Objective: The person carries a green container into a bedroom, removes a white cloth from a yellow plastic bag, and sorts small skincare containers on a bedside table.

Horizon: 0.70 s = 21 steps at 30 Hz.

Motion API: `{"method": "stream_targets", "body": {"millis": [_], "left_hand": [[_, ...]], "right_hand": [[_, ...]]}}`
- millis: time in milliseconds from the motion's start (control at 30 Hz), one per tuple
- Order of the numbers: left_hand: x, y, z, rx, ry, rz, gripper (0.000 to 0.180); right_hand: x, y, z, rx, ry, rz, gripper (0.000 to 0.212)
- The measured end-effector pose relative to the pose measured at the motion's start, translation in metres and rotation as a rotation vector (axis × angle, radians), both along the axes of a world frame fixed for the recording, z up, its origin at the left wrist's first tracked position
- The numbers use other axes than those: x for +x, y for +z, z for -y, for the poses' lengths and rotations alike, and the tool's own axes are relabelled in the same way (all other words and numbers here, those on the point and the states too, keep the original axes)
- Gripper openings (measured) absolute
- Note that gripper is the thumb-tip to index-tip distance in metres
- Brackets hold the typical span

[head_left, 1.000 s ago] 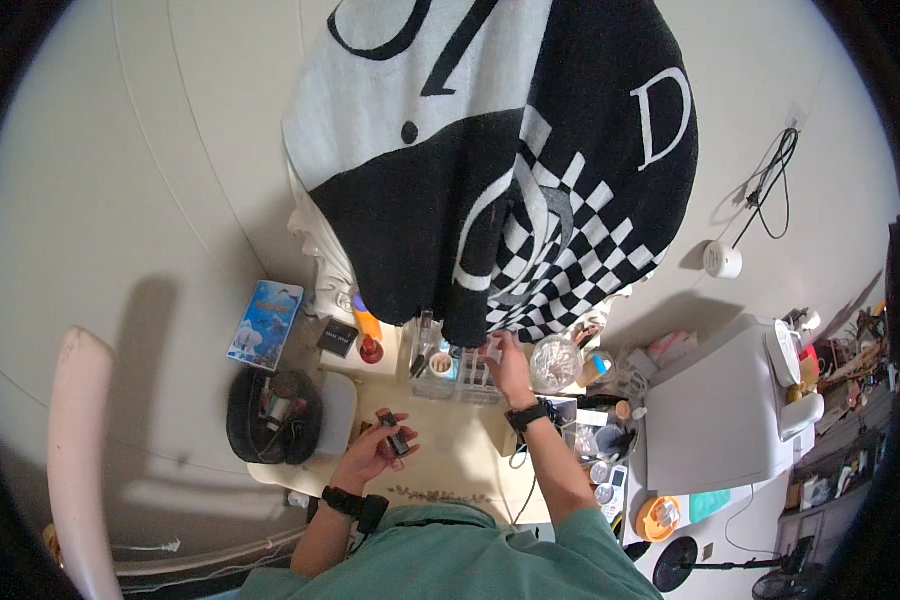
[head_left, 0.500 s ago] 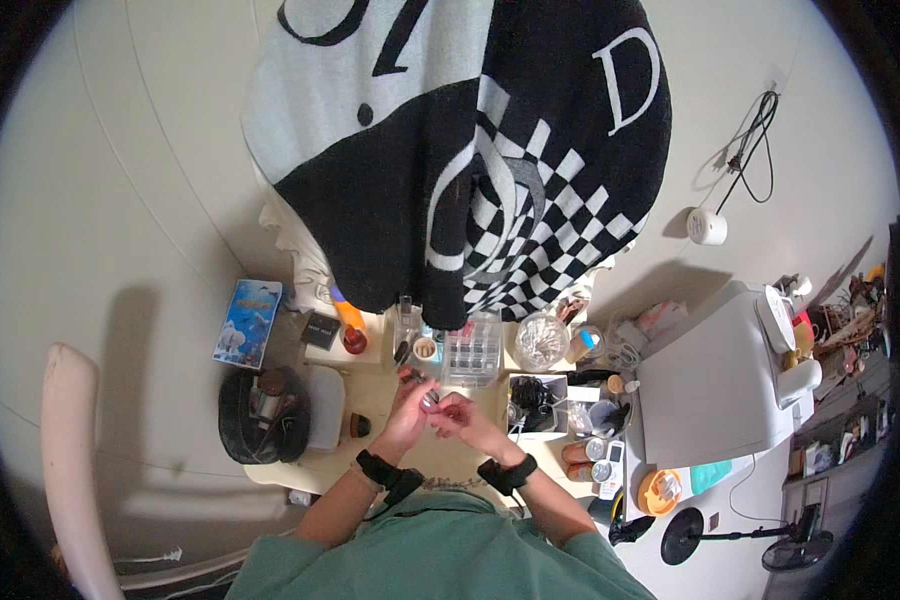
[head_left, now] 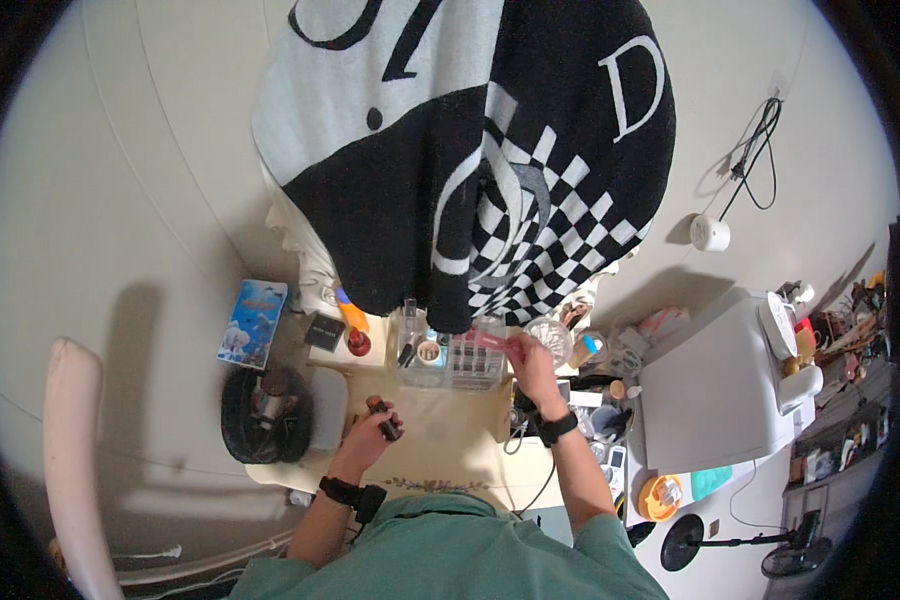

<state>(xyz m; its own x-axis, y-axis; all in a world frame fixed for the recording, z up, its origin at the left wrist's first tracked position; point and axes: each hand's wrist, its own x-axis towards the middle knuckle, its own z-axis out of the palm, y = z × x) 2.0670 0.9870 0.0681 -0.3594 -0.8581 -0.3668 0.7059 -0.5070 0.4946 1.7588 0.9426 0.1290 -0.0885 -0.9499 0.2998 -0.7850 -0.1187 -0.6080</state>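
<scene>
My left hand is closed around a short, dark object with an orange-brown end, above the left half of the cream table. Its kind is too small to tell. Farther forward and to the right, my right hand pinches a flat, pink see-through piece. That piece reaches over the back of a clear compartment organizer, which has dark items in its cells. Directly left of these cells are a small round tub and a dark slim item. A round clear container of white sticks is partly hidden behind my right hand.
A black mesh basket and a whitish box stand at the left table edge. Behind them are a blue book, a black box and a red-capped bottle. A checkered towel hangs over the back. A white cabinet stands right.
My hands, close together before, have moved apart. The left went left and took up the dark object from the table; the right reached forward and right and now holds the pink piece.
</scene>
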Motion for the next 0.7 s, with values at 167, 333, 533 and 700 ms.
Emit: {"method": "stream_targets", "body": {"millis": [167,333,533,700], "left_hand": [[0.011,-0.023,-0.014,-0.009,-0.058,-0.032,0.021],[0.014,-0.032,-0.017,0.056,-0.087,-0.052,0.021],[0.012,-0.028,-0.013,-0.017,-0.075,-0.041,0.021],[0.001,-0.009,-0.016,-0.016,-0.033,-0.033,0.020]], "right_hand": [[-0.007,-0.002,0.031,-0.044,-0.039,-0.151,0.018],[-0.001,0.005,0.047,0.007,0.007,-0.193,0.017],[-0.005,-0.012,0.065,-0.100,-0.005,-0.237,0.019],[-0.002,-0.016,0.065,-0.065,-0.014,-0.183,0.023]]}}
